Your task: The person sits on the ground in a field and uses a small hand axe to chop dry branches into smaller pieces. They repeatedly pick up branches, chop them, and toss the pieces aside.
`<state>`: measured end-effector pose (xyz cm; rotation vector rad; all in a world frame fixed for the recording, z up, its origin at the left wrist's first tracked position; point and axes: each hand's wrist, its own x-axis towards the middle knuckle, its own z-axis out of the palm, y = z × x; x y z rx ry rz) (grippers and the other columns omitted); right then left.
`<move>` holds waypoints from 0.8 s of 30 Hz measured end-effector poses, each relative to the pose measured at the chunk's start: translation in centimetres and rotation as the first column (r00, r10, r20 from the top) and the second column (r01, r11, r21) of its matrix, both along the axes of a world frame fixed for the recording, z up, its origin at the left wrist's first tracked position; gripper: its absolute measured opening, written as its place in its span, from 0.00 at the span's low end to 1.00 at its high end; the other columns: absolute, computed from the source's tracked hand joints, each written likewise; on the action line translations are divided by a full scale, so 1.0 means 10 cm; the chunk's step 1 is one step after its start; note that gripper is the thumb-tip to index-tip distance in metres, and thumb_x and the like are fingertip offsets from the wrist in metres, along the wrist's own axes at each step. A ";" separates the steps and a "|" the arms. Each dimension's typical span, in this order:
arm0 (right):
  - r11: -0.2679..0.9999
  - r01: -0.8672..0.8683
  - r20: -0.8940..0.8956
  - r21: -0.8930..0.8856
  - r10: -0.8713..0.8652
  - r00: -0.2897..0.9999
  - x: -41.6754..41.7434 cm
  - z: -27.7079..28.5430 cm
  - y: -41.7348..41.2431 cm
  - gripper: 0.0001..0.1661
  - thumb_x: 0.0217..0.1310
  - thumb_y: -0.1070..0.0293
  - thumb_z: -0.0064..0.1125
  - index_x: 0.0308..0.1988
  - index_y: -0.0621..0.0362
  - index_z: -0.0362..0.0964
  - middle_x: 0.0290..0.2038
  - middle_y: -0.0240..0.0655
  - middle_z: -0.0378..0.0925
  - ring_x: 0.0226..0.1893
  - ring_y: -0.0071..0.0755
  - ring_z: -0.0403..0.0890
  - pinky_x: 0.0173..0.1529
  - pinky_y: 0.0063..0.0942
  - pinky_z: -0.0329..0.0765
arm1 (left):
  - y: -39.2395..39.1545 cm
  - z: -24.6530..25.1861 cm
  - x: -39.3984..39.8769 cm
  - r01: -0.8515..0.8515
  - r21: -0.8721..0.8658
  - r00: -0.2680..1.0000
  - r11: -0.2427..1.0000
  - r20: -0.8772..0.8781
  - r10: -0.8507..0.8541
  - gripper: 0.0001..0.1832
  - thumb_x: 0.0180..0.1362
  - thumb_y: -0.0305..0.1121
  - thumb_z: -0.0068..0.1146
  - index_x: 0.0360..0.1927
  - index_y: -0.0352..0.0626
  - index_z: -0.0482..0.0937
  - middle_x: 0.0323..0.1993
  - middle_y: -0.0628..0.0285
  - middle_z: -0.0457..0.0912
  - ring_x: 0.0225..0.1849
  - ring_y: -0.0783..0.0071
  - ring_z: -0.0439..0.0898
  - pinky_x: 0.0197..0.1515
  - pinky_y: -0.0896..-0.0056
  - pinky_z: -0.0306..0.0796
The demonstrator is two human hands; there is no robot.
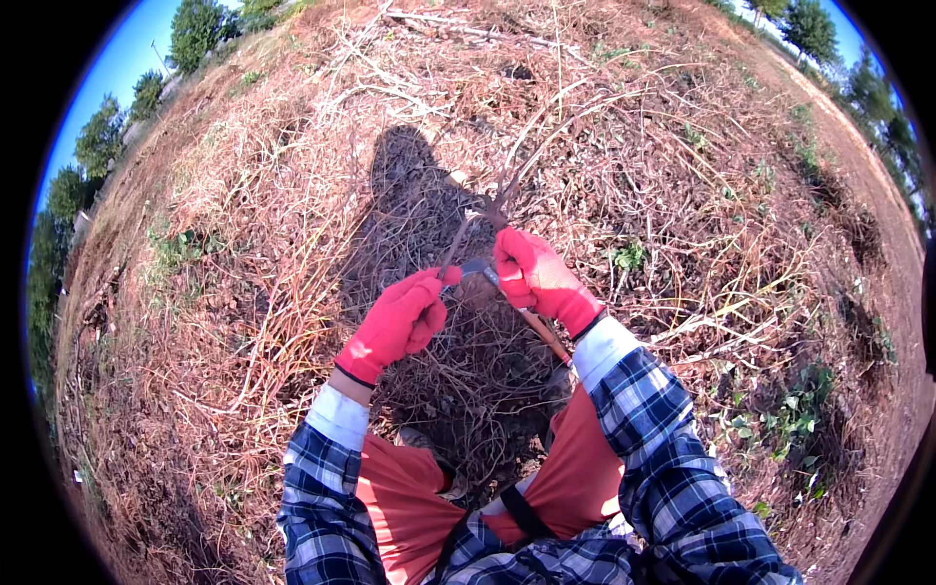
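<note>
My left hand, in a red glove, pinches the lower end of a thin brown root. The root runs up to a woody plant crown, where a pale broken spot shows. My right hand, also gloved in red, is closed at the base of this crown. Long dry stems fan out above it. A sickle blade curves between my hands, its tip near the left fingers. Its wooden handle passes below my right hand; I cannot tell whether that hand also touches it.
Dry vines and leaf litter cover the ground all around. Thicker dead branches lie ahead. Green leafy plants grow at the right. My knees are bent close behind the sickle, and a dirt track runs along the right.
</note>
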<state>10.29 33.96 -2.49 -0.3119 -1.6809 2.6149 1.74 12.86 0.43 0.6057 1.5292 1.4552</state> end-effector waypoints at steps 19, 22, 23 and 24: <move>0.745 0.624 -0.303 -0.235 -0.666 0.681 -0.06 0.02 0.22 0.31 0.61 0.50 0.49 0.54 0.62 0.61 0.51 0.42 0.70 0.50 0.36 0.73 0.52 0.32 0.70 | -0.10 -0.07 -0.04 -0.349 0.114 0.782 0.930 -0.512 0.356 0.14 0.59 0.27 0.45 0.47 0.35 0.76 0.18 0.74 0.66 0.18 0.88 0.61 0.21 0.85 0.55; 0.807 0.583 -0.446 -0.091 -0.557 0.701 0.09 0.44 -0.05 0.24 0.64 0.57 0.48 0.52 0.63 0.63 0.45 0.40 0.74 0.45 0.35 0.76 0.52 0.31 0.71 | -0.20 -0.14 -0.15 -0.471 0.154 0.698 0.869 -0.537 0.474 0.14 0.60 0.29 0.46 0.47 0.37 0.76 0.18 0.74 0.68 0.19 0.89 0.63 0.22 0.85 0.57; 0.853 0.516 -0.503 -0.079 -0.481 0.718 0.18 0.71 -0.26 0.20 0.64 0.62 0.48 0.51 0.64 0.64 0.43 0.40 0.75 0.43 0.34 0.77 0.51 0.30 0.71 | -0.33 -0.10 -0.17 -0.519 0.165 0.652 0.839 -0.558 0.514 0.14 0.60 0.30 0.47 0.47 0.38 0.76 0.19 0.74 0.69 0.19 0.89 0.64 0.22 0.85 0.59; 0.886 0.463 -0.547 0.007 -0.384 0.743 0.26 0.87 -0.42 0.19 0.64 0.63 0.48 0.50 0.64 0.65 0.43 0.40 0.75 0.42 0.34 0.77 0.50 0.29 0.72 | -0.45 -0.12 -0.21 -0.561 0.235 0.626 0.794 -0.507 0.592 0.14 0.60 0.30 0.46 0.48 0.39 0.76 0.18 0.73 0.70 0.19 0.89 0.64 0.22 0.85 0.59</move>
